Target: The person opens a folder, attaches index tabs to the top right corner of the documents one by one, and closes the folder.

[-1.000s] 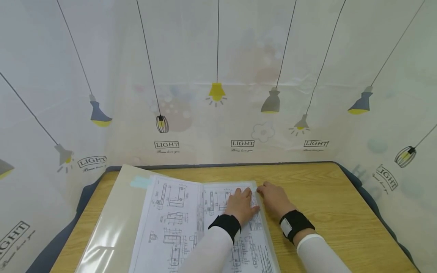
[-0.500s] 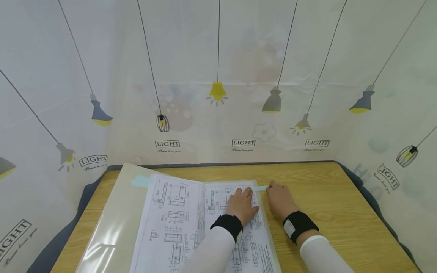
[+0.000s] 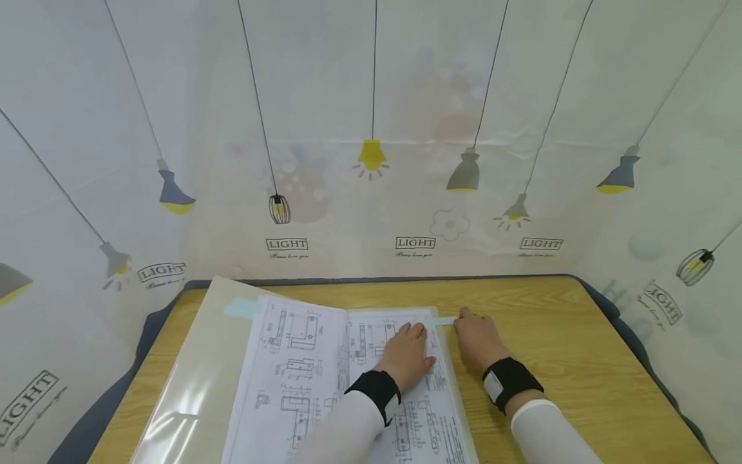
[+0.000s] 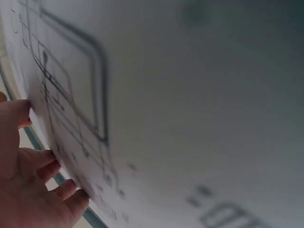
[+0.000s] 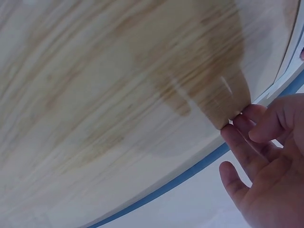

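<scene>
A bound set of technical drawings lies open; its left page (image 3: 295,361) and right page (image 3: 443,399) carry printed part outlines. Across the right page my left hand (image 3: 408,358) rests palm down, fingertips near the upper right corner. A narrow light-blue strip (image 3: 445,320) sticks out past that page's right edge. My right hand (image 3: 478,341) holds the strip's outer end, its fingers (image 5: 247,154) curled and touching the tabletop. The strip itself cannot be made out in the right wrist view. In the left wrist view, my left fingers (image 4: 71,190) touch the drawing sheet.
A glossy beige folder cover (image 3: 191,380) extends left of the pages, with another light-blue strip (image 3: 242,307) at its top. Beneath is a wood-grain table (image 3: 580,361) with a dark edge. A pale curtain (image 3: 348,96) printed with lamps surrounds the table.
My right hand has moved a little to the right, away from the page edge, and the light-blue strip has come into sight. My left hand has stayed on the page, shifting slightly.
</scene>
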`<state>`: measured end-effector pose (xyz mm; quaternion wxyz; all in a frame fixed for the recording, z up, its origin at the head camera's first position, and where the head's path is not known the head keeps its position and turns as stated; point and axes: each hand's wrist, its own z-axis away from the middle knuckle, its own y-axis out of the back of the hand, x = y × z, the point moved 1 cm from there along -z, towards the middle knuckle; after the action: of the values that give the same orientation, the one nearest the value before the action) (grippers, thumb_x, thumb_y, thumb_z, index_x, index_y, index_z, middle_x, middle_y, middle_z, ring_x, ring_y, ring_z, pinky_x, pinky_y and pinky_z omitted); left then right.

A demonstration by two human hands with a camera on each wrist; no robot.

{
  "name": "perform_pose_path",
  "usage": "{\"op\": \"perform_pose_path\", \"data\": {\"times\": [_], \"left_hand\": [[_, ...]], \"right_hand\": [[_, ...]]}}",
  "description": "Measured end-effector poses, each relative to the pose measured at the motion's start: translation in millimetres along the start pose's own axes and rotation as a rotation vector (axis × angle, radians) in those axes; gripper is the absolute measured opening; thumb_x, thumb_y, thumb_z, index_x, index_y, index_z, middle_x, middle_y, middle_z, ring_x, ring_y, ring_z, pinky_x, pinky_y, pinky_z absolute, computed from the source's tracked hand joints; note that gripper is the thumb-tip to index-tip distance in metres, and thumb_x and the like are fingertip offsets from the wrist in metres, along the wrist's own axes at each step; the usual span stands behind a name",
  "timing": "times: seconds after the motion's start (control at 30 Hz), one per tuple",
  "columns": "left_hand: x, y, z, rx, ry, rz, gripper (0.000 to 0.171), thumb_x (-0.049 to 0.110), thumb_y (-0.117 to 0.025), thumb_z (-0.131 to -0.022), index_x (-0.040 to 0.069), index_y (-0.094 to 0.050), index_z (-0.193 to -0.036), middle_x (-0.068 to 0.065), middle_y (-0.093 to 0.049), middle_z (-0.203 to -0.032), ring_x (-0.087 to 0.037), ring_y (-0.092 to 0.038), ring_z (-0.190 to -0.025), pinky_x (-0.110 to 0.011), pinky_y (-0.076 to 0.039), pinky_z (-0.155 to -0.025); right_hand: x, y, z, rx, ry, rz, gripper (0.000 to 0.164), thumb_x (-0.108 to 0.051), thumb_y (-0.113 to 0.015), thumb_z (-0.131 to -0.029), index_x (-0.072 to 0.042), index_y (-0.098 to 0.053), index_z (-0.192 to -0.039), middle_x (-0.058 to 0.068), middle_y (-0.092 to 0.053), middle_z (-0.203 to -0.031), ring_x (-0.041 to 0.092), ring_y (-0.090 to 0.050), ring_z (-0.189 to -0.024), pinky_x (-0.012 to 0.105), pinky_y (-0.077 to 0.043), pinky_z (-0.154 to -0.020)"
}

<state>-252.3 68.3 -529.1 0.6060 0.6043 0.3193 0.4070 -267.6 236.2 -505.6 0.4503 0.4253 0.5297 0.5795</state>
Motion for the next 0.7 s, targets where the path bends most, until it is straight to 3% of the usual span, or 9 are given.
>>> {"op": "perform_pose_path", "data": {"times": [0.13,0.23,0.37,0.5,0.7], "left_hand": [[-7.5,12.3,18.8,-0.087,0.023,0.080,0.067,0.048,-0.057,-0.091,0.008,-0.040,-0.143,-0.004,-0.036,-0.150,-0.026,-0.030,-0.140,-0.036,-0.032,-0.111],[-14.9,28.0,35.8,-0.131,0.068,0.149,0.067,0.046,-0.063,-0.087,0.004,-0.047,-0.137,-0.007,-0.041,-0.144,-0.027,-0.039,-0.131,-0.041,-0.040,-0.104],[-29.5,47.4,58.8,-0.130,0.103,0.165,0.068,0.047,-0.066,-0.084,0.003,-0.050,-0.134,-0.010,-0.048,-0.137,-0.028,-0.046,-0.120,-0.047,-0.044,-0.097],[-48.9,61.7,83.6,-0.111,0.152,0.199,0.073,0.048,-0.067,-0.083,0.003,-0.046,-0.137,-0.014,-0.044,-0.142,-0.035,-0.041,-0.129,-0.054,-0.039,-0.101],[-80.0,66.4,120.7,-0.073,0.195,0.232,0.077,0.047,-0.070,-0.080,0.005,-0.044,-0.139,-0.016,-0.041,-0.144,-0.038,-0.040,-0.130,-0.058,-0.037,-0.100]], "right_hand": [[0.2,0.2,-1.4,-0.028,-0.012,-0.010,0.025,-0.002,-0.050,-0.092,0.003,-0.064,-0.113,0.020,-0.054,-0.121,0.034,-0.059,-0.105,0.053,-0.045,-0.088],[0.3,-0.4,-2.6,-0.036,-0.019,-0.025,0.026,-0.003,-0.049,-0.093,0.003,-0.064,-0.114,0.021,-0.053,-0.125,0.035,-0.058,-0.108,0.053,-0.044,-0.089],[0.9,-1.9,-3.4,-0.034,-0.024,-0.043,0.027,-0.003,-0.046,-0.094,0.003,-0.064,-0.115,0.022,-0.053,-0.125,0.037,-0.056,-0.111,0.054,-0.043,-0.091],[1.9,-1.6,-2.4,-0.016,-0.012,-0.038,0.026,-0.004,-0.048,-0.094,0.002,-0.065,-0.112,0.019,-0.056,-0.118,0.036,-0.058,-0.106,0.054,-0.045,-0.088],[2.2,-2.0,-2.8,0.002,0.010,-0.038,0.025,-0.003,-0.049,-0.092,0.002,-0.066,-0.110,0.018,-0.057,-0.114,0.034,-0.061,-0.100,0.052,-0.048,-0.085]]}}
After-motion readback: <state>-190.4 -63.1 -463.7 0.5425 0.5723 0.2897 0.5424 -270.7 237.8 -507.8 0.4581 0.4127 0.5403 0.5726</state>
